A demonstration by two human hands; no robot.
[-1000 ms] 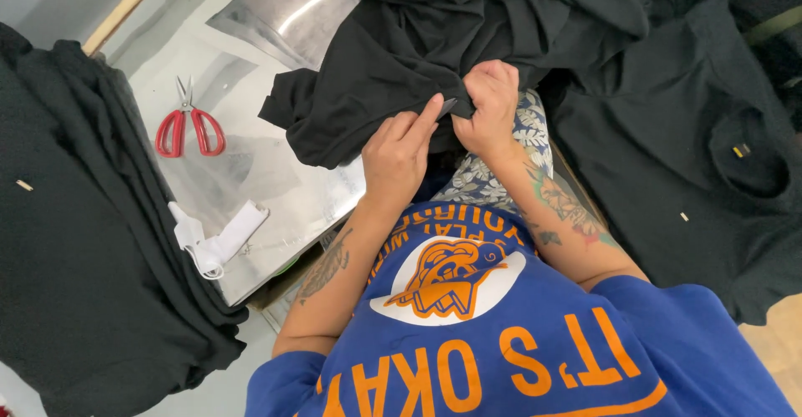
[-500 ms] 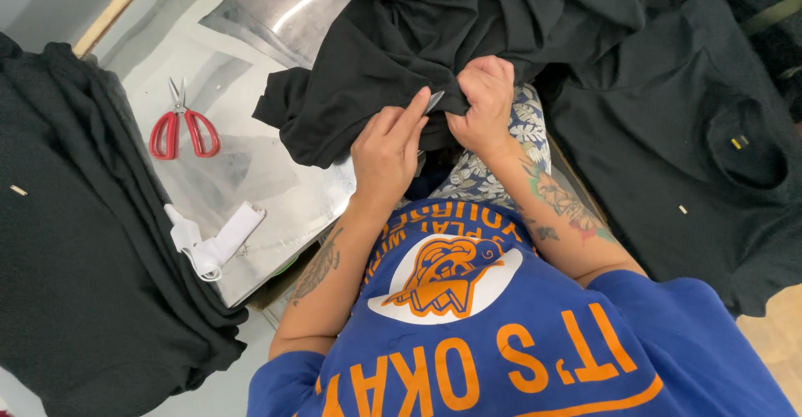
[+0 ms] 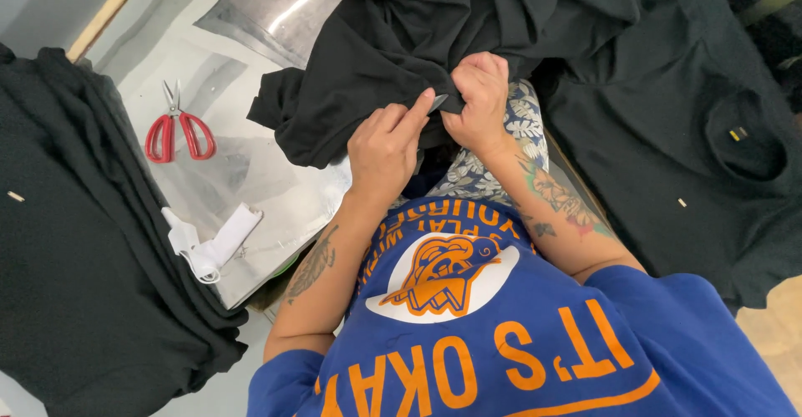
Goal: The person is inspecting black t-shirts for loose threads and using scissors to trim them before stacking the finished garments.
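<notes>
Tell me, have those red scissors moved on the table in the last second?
No. The red scissors lie in the same spot beside the stack of black garments; neither hand touches them.

Bare table (image 3: 276, 191) shows only left of centre, between the black stack (image 3: 75, 241) filling the left edge and the black garment (image 3: 401, 58) heaped at top centre. Red scissors (image 3: 177, 129) and a white strip (image 3: 213, 241) lie in that gap. More black cloth (image 3: 693, 150) covers the right.

We see a black garment (image 3: 376, 74), scissors (image 3: 177, 129) with red handles, a white strip (image 3: 213, 241), our blue shirt (image 3: 501, 350) with orange lettering, leaf-patterned blue-and-white cloth (image 3: 493, 162), and black stacks (image 3: 75, 241) on silvery sheeting (image 3: 276, 191).
</notes>
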